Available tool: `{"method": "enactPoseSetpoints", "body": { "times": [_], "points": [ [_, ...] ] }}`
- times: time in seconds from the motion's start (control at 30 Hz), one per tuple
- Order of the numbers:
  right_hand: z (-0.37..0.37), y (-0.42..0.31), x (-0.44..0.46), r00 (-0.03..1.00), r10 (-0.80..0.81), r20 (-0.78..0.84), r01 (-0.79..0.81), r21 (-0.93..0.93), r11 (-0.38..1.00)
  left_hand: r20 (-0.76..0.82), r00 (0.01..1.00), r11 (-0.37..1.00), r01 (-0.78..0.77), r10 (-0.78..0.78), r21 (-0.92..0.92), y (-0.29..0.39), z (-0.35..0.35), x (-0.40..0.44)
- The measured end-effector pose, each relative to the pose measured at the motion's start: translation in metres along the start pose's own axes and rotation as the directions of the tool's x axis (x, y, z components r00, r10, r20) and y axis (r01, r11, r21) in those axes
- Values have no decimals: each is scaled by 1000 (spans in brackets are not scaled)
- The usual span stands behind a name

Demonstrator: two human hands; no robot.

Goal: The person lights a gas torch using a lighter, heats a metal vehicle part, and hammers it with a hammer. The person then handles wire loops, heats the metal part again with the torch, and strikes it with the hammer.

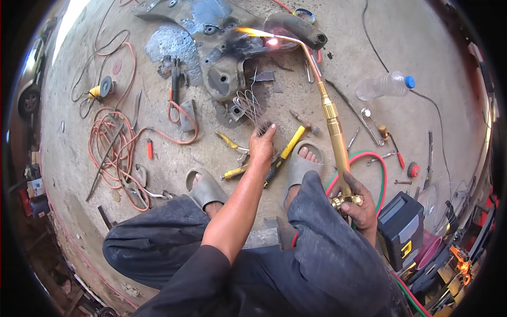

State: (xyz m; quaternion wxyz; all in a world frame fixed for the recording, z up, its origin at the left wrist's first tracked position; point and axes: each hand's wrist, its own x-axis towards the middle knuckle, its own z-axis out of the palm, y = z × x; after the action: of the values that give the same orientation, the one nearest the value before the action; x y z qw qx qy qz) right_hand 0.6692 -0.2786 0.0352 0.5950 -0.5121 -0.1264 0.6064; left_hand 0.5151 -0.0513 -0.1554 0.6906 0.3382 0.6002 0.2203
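My right hand [359, 203] is wrapped round the valve end of a brass gas torch [336, 134]. The torch is lit; its orange flame [256, 33] points left over a dark metal part [224, 74], where a spot [272, 41] glows pink-white. My left hand [262, 143] is closed on a bundle of thin bent wires [253, 110], which reaches up toward the metal part's lower edge. A dark pipe-like piece [298, 29] lies at the part's upper right.
An orange cable [113, 142] lies coiled at left near an angle grinder [101, 90]. Pliers [232, 142] and a yellow-handled hammer [293, 141] lie near my feet. At right are a plastic bottle [385, 85], a black case [402, 230] and red and green hoses [384, 182].
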Motion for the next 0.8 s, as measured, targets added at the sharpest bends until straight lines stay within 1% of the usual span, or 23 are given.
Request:
{"method": "enactPoseSetpoints", "body": {
  "times": [0.1, 0.13, 0.23, 0.33, 0.43, 0.47, 0.53, 0.57, 0.63, 0.67, 0.7, 0.77, 0.8],
  "points": [
    [3, -6, -2, 999, -31, -11, 30, -19, 999, -14, 989, 981, -147, 150, 130, -6, 5, 6],
    [3, -8, -3, 999, -45, -9, 44, -28, 999, 58, 980, 953, -197, 189, 229, 2, -1, -1],
    [4, -11, -8, 996, -89, -22, 88, -34, 996, 177, 984, 945, -60, 2, 322, 48, -28, -36],
    [5, -11, -18, 993, -109, -51, 107, -35, 994, 309, 950, 920, -168, 55, 353, 61, -70, -41],
    [4, -4, -25, 987, -142, -70, 138, -52, 989, 129, 985, 971, 80, -111, 226, 55, -104, -31],
    [4, -4, -28, 985, -157, -73, 153, -62, 986, 170, 983, 945, 9, -68, 328, 74, -108, -43],
    [9, -5, -37, 972, -187, -142, 177, -79, 981, 263, 965, 850, -137, -2, 509, 107, -120, -64],
    [12, -5, -41, 964, -198, -177, 186, -84, 979, 279, 958, 864, -190, 60, 466, 104, -129, -61],
    [12, -3, -47, 941, -257, -218, 247, -75, 966, 249, 965, 871, -191, 83, 452, 121, -136, -68],
    [12, -5, -53, 934, -276, -227, 268, -68, 961, 213, 968, 873, -216, 133, 438, 123, -137, -68],
    [13, -7, -57, 925, -296, -237, 290, -62, 955, 279, 943, 823, -302, 182, 481, 131, -137, -70],
    [22, -9, -63, 868, -389, -308, 353, -168, 921, 412, 875, 700, -461, 255, 546, 156, -136, -78],
    [28, -12, -67, 838, -426, -342, 372, -215, 903, 450, 861, 605, -494, 238, 625, 166, -133, -81]
  ]
}}
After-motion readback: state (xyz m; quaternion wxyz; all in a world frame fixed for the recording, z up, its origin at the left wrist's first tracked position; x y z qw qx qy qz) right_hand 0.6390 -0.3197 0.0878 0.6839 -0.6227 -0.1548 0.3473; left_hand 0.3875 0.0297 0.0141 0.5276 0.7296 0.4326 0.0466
